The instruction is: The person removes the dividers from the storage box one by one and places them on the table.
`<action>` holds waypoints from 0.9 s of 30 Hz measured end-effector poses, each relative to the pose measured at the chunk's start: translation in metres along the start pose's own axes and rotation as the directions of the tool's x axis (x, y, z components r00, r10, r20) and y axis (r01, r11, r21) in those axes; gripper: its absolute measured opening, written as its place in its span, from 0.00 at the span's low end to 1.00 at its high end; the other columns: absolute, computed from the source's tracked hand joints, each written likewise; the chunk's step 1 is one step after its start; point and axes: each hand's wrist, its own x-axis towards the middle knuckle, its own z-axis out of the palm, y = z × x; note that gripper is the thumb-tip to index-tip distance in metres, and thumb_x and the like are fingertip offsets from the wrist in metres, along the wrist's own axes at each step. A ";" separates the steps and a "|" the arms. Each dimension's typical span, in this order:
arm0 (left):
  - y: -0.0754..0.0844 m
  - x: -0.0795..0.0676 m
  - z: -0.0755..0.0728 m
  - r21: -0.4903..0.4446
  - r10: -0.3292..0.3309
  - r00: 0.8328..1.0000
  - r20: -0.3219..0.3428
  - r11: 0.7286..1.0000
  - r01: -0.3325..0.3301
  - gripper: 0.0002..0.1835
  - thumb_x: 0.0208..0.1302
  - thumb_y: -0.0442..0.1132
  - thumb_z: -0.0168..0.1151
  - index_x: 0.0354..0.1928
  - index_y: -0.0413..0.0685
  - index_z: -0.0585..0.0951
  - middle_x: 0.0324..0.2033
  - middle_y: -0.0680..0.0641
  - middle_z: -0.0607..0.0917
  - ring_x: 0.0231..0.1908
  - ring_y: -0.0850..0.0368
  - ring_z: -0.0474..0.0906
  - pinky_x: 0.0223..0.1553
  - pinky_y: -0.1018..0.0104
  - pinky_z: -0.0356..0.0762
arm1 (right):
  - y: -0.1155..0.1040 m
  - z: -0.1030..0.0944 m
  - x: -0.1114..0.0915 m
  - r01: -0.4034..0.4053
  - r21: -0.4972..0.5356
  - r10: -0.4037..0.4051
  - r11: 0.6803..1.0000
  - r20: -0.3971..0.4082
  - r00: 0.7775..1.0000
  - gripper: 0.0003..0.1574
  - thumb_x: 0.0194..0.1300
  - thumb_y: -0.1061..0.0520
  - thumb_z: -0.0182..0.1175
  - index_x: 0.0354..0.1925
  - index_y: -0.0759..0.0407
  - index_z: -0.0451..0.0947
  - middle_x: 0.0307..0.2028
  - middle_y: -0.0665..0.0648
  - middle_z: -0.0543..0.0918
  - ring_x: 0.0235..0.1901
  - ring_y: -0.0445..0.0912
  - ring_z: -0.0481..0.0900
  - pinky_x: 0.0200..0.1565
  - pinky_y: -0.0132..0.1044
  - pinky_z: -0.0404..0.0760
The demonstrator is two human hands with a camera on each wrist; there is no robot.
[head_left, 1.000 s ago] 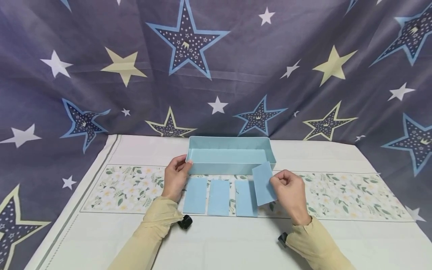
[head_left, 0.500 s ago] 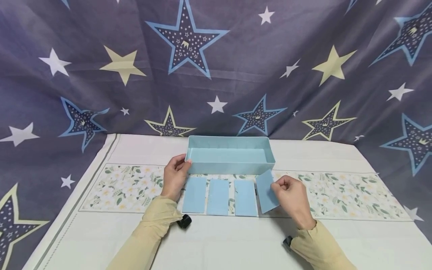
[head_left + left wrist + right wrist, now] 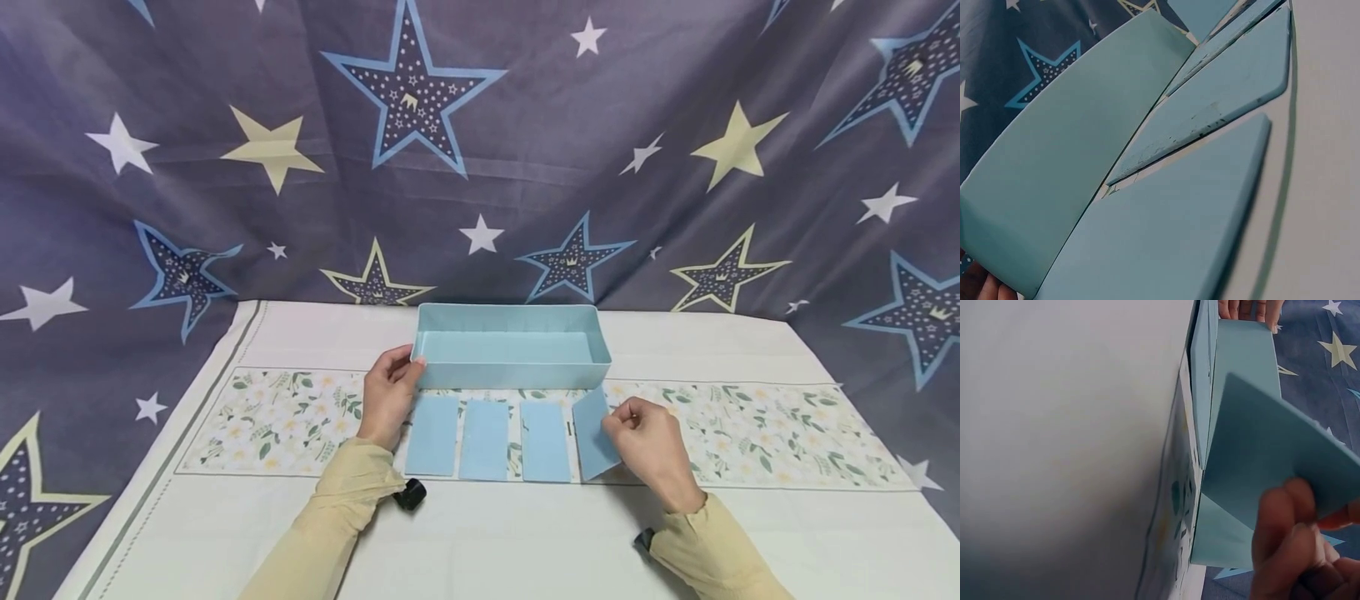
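Observation:
A long light-blue open box (image 3: 512, 375) stands at the back of the table, its inside bare. My left hand (image 3: 387, 398) grips its left front corner, thumb on the near wall. In front of the box three flat blue rectangular panels lie in a row: a left panel (image 3: 432, 435), a middle panel (image 3: 485, 440) and a right panel (image 3: 545, 442). At the row's right end my right hand (image 3: 647, 442) pinches a fourth such panel (image 3: 1254, 444) by its right edge, and this one is tilted up. In the left wrist view the lying panels (image 3: 1166, 219) show some thickness and dark specks.
A floral-printed strip (image 3: 780, 433) runs across the white tablecloth (image 3: 487, 542) under the panels. Behind the table hangs a dark curtain with stars (image 3: 480, 167). Black wrist cameras sit at both sleeves, the left camera (image 3: 410, 494) close to the near edge of the panels.
My right hand has moved slightly right and down, taking its panel lower and clear of the third one, which now shows fully. The left hand stays on the box corner.

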 end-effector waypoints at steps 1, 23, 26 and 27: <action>0.000 0.000 0.000 0.001 0.002 1.000 -0.002 1.000 -0.002 0.23 0.66 0.43 0.62 0.60 0.43 0.73 0.55 0.44 0.76 0.53 0.52 0.75 0.53 0.57 0.73 | 0.000 0.000 0.000 0.003 -0.003 -0.003 1.000 0.002 1.000 0.06 0.56 0.62 0.59 0.23 0.60 0.76 0.15 0.52 0.74 0.16 0.44 0.69 0.18 0.33 0.68; 0.002 -0.002 0.001 0.000 0.012 1.000 -0.001 1.000 -0.012 0.23 0.66 0.42 0.61 0.60 0.42 0.73 0.53 0.44 0.76 0.52 0.52 0.75 0.53 0.57 0.73 | 0.005 -0.001 0.000 0.033 -0.134 -0.027 0.990 0.046 0.999 0.06 0.53 0.60 0.60 0.21 0.58 0.75 0.16 0.51 0.73 0.18 0.45 0.68 0.22 0.36 0.66; 0.002 -0.001 0.001 0.003 0.012 1.000 -0.001 1.000 -0.012 0.23 0.66 0.42 0.61 0.60 0.42 0.73 0.54 0.43 0.76 0.53 0.52 0.75 0.53 0.57 0.73 | 0.005 -0.003 0.000 0.035 -0.151 -0.027 0.988 0.056 0.998 0.07 0.54 0.60 0.60 0.21 0.58 0.75 0.16 0.51 0.73 0.19 0.45 0.69 0.22 0.36 0.66; 0.002 -0.001 0.001 0.006 0.010 1.000 -0.002 1.000 -0.010 0.23 0.66 0.42 0.61 0.60 0.42 0.73 0.54 0.43 0.76 0.53 0.53 0.75 0.53 0.57 0.73 | 0.005 -0.004 0.000 0.036 -0.158 -0.026 0.987 0.059 0.998 0.07 0.54 0.59 0.60 0.22 0.58 0.75 0.16 0.51 0.73 0.19 0.45 0.69 0.22 0.36 0.66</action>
